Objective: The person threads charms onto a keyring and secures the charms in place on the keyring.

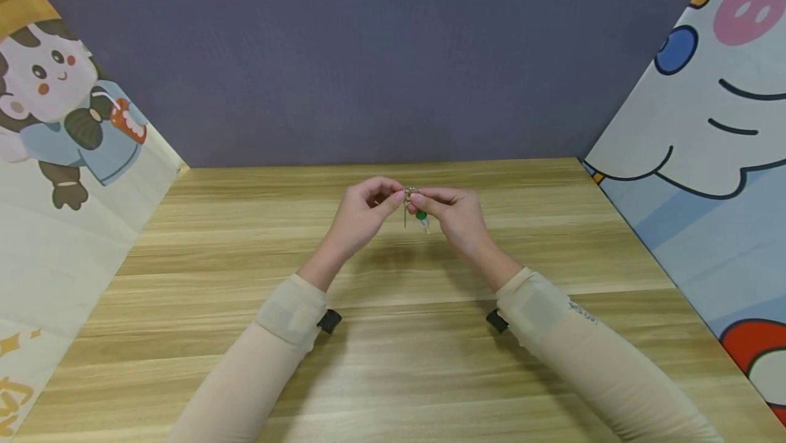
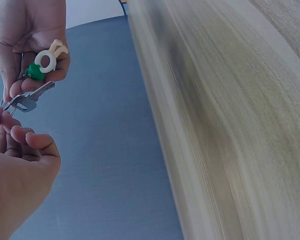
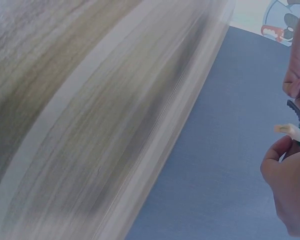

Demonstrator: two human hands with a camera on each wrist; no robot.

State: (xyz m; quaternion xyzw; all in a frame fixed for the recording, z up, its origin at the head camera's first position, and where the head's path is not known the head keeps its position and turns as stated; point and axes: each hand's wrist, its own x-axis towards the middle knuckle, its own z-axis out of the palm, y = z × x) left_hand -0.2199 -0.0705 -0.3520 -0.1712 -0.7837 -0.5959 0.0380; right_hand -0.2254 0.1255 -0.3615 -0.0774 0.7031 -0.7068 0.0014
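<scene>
Both hands meet above the wooden table, with a small metal key ring [image 2: 10, 106] between their fingertips. My left hand [image 1: 361, 214] pinches the ring between thumb and forefinger. From the other side, my right hand [image 1: 457, 216] pinches at the same ring, its fingertips covering part of it. A silver key [image 2: 29, 102] hangs from the ring, blade pointing down in the head view. Beside it, under the right fingers, dangles a keychain charm [image 2: 45, 61] with a green top, a white loop and a pale orange end. In the right wrist view the charm [image 3: 291, 131] is partly cut off.
The wood-grain table [image 1: 393, 375] stretches beneath both arms. A dark grey-blue panel [image 1: 381, 61] stands along its far edge. Cartoon-printed panels rise at the left [image 1: 74, 238] and right [image 1: 688, 218]. Each sleeve cuff carries a small black device.
</scene>
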